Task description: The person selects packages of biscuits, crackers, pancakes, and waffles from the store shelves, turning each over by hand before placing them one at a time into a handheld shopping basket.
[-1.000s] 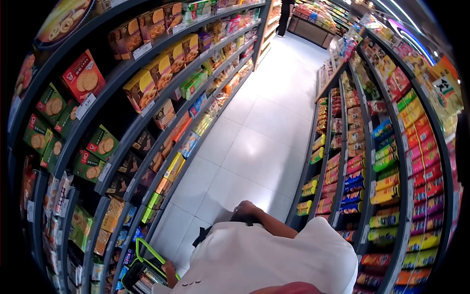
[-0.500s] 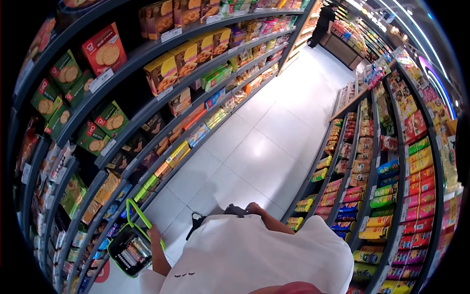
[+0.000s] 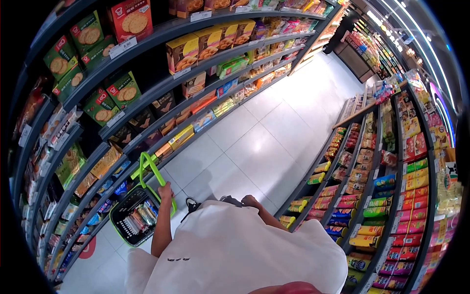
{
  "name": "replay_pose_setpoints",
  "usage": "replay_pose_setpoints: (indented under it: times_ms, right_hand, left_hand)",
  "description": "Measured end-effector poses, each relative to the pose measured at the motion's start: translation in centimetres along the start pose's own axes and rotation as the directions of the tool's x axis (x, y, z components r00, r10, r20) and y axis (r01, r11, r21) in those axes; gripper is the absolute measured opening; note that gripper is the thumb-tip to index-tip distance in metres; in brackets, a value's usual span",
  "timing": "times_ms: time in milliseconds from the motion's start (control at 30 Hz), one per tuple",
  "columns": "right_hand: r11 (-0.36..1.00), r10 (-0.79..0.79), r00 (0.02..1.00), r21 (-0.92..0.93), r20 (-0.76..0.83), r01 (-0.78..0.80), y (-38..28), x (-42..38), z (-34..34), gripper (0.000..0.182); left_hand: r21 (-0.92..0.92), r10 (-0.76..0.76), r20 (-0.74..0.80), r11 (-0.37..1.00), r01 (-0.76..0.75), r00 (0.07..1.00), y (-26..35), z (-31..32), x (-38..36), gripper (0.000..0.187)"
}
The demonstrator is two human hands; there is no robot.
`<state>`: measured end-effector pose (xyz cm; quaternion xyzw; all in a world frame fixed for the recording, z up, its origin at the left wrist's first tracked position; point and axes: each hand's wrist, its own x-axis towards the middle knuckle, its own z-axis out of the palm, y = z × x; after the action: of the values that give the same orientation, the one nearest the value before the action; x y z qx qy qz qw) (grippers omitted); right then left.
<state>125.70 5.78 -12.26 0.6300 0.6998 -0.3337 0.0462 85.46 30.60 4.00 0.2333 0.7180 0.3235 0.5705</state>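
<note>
My left hand is closed around the green handle of a black shopping basket with a green rim. The basket hangs at my left, close to the lower shelves. Several packaged goods lie inside it; their kind is too small to read. My right hand hangs low in front of my white shirt, with its fingers curled. Beside it shows a dark grey thing, partly covered by the shirt. Whether the right hand holds anything is hidden.
Shelves of boxed biscuits line the left side, including green boxes and a red box. Shelves at right carry colourful tube packs. A tiled floor runs between them. A person in dark clothes stands at the far end.
My left hand and the basket have moved up and right in view, showing more of the basket. My right hand has shifted slightly up and left. The shelves have shifted in view.
</note>
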Motion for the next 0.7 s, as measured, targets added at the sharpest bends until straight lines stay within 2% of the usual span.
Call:
replay_pose_setpoints:
  times_ms: [100,267,300,400,467,533,600,667,700]
  right_hand:
    - [0.997,0.024,0.997,-0.079,0.070,-0.019,-1.6,-0.8,-1.8,0.018]
    - [0.996,0.027,0.996,-0.091,0.080,-0.020,-1.2,-0.7,-1.1,0.023]
    - [0.995,0.033,0.997,-0.095,0.071,-0.026,-1.5,-0.8,-1.5,0.024]
    - [0.975,0.201,0.972,0.076,0.118,-0.211,-3.8,-1.8,-4.3,0.027]
    - [0.990,0.142,0.983,-0.039,0.114,-0.138,-3.0,-1.4,-3.3,0.027]
    - [0.943,0.271,0.959,0.175,0.084,-0.282,-3.7,-2.0,-4.1,0.026]
    - [0.913,0.312,0.944,0.242,0.105,-0.328,-3.7,-2.1,-4.5,0.024]
    - [0.942,0.263,0.958,0.185,0.115,-0.281,-3.5,-2.0,-4.4,0.021]
    - [0.988,0.132,0.990,0.074,0.048,-0.136,-2.6,-2.0,-3.4,0.020]
  left_hand:
    - [0.053,0.021,-0.045,0.998,-0.018,0.999,2.3,1.3,-1.0,0.027]
    - [0.080,0.027,-0.063,0.997,-0.022,0.998,4.4,3.0,-1.0,0.027]
    - [0.044,0.039,-0.040,0.998,-0.037,0.998,4.6,3.2,-0.8,0.025]
    - [0.007,0.074,-0.014,0.997,-0.074,0.997,4.8,3.8,-0.1,0.027]
    - [-0.016,0.035,0.060,0.999,-0.034,0.998,5.3,4.4,-0.3,0.021]
    - [-0.031,0.040,0.069,0.999,-0.038,0.997,5.6,5.2,-0.3,0.021]
    - [-0.042,0.049,0.085,0.998,-0.046,0.995,5.8,6.1,-0.1,0.021]
    - [-0.076,0.084,0.164,0.994,-0.073,0.983,5.3,7.1,0.6,0.024]
    - [-0.104,0.050,0.188,0.994,-0.031,0.981,5.9,7.7,-0.2,0.022]
